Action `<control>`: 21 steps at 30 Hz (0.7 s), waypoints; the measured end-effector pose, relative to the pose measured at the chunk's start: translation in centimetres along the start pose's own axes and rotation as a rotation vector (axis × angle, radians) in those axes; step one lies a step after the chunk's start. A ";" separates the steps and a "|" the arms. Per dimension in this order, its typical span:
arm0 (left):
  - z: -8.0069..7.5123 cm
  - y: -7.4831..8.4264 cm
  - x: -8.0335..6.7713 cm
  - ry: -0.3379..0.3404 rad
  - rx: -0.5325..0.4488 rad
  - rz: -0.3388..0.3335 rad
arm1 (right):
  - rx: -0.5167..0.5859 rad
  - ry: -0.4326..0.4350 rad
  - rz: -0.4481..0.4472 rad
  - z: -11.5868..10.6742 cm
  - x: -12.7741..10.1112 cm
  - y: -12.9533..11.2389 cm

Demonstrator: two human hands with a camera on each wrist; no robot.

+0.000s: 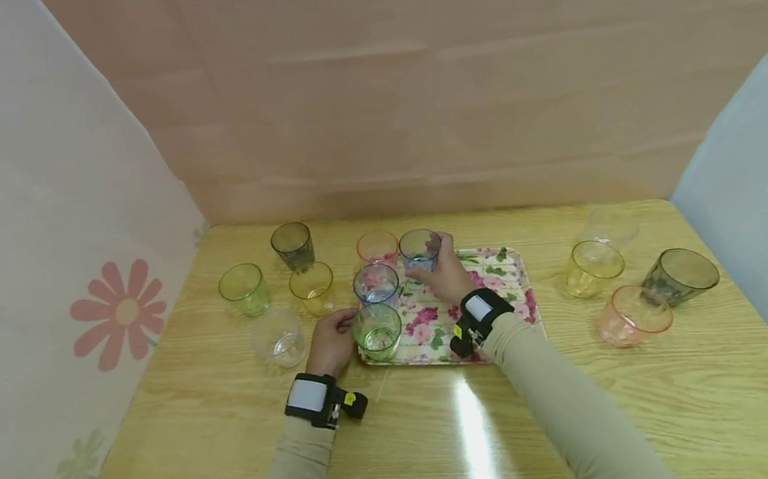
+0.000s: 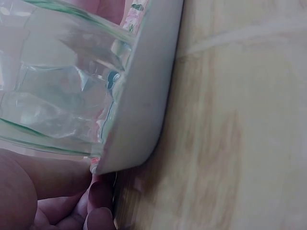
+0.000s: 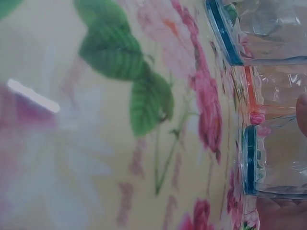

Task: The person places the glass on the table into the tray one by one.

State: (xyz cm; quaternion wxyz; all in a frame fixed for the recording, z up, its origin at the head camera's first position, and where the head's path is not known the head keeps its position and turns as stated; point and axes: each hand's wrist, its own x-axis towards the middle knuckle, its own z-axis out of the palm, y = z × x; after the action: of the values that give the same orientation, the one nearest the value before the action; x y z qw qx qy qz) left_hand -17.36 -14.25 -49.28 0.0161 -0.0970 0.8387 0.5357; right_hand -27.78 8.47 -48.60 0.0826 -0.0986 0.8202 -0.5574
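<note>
So from where I'm sitting, the left hand [image 1: 330, 343] is wrapped around the green glass [image 1: 377, 331] at the lower left corner of the floral tray [image 1: 503, 273], right by its rim. The right hand [image 1: 448, 275] has its fingers curled on the blue glass [image 1: 420, 249] near the top of the tray, mid-frame. A second blue glass [image 1: 376, 284] sits between those two, and a pink glass [image 1: 378, 247] stands just left of the held blue one.

What worries me: those four glasses are packed tight in the tray's left half. If either hand shifts sideways, I reckon it knocks a neighbour over, and these look light enough to tip easily. In the left wrist view the green glass [image 2: 57, 81] seems to press right against the tray's raised edge [image 2: 144, 96], so it could catch on that lip and rock. The tray itself might skid on the glossy worktop [image 1: 452, 439] too.

The glasses are clear tinted tumblers with faceted, wavy walls and a coloured band at the base, looking empty as far as I can tell. Slippery-looking sides, so a loose hold could let one slide out
</note>
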 end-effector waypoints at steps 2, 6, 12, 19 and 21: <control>0.0 0.1 0.0 0.000 0.002 -0.003 | -0.009 0.004 -0.002 0.0 0.0 -0.1; 0.0 0.1 0.1 0.005 0.004 -0.008 | -0.011 0.010 0.009 0.1 0.0 -0.3; 0.1 0.0 0.1 0.001 -0.014 -0.011 | -0.026 0.027 0.029 0.3 -0.1 -0.5; 0.1 -0.1 0.2 0.002 -0.016 -0.037 | -0.025 0.048 0.036 0.5 -0.1 -0.4; 0.1 -0.1 0.2 -0.001 -0.015 -0.035 | -0.003 0.048 0.030 0.4 -0.2 -0.5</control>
State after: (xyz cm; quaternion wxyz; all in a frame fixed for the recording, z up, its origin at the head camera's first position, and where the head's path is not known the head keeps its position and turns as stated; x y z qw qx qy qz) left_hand -17.53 -14.28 -49.42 0.0252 -0.1116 0.8329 0.5415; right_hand -27.50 7.98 -48.33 0.0710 -0.0730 0.8243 -0.5570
